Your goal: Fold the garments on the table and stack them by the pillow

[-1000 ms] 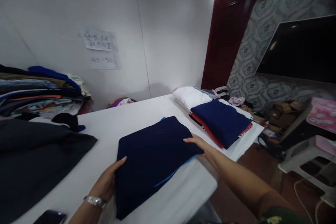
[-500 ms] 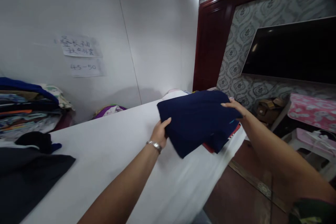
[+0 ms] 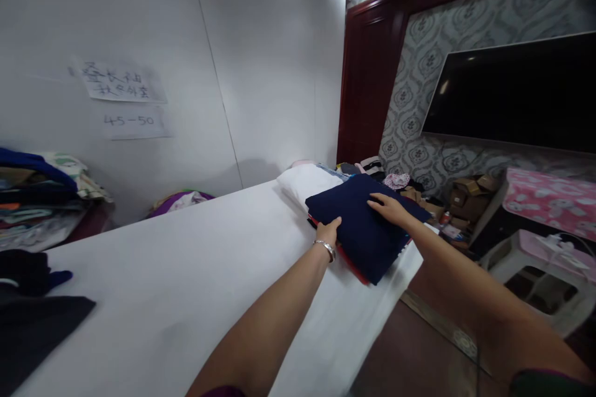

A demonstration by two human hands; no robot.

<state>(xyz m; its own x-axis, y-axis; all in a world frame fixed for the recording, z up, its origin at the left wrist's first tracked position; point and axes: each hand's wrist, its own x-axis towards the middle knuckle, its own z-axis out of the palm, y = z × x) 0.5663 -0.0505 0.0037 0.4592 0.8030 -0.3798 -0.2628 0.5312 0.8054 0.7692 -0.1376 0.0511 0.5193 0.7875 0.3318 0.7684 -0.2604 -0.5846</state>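
A folded navy garment (image 3: 361, 214) lies on top of a pile of clothes, and red fabric (image 3: 351, 265) shows beneath its near edge. My left hand (image 3: 329, 232), with a silver bracelet at the wrist, grips the garment's left edge. Its thumb rests on top and the other fingers are mostly hidden. Flat on the upper face of the garment is my right hand (image 3: 387, 208), fingers stretched out and apart. White folded cloth (image 3: 307, 183) sits just behind the pile.
The white table (image 3: 195, 273) runs along a grey wall bearing two paper notes. Dark clothing (image 3: 41, 329) lies at its left end, near a stack of folded clothes (image 3: 41, 198). On the right are a plastic stool (image 3: 549, 273), cardboard boxes (image 3: 465, 198) and a pink cloth (image 3: 554, 198).
The navy garment has come down from my two hands onto the pile. My right hand has let go of its far edge and now lies flat on it. The view has turned slightly right.
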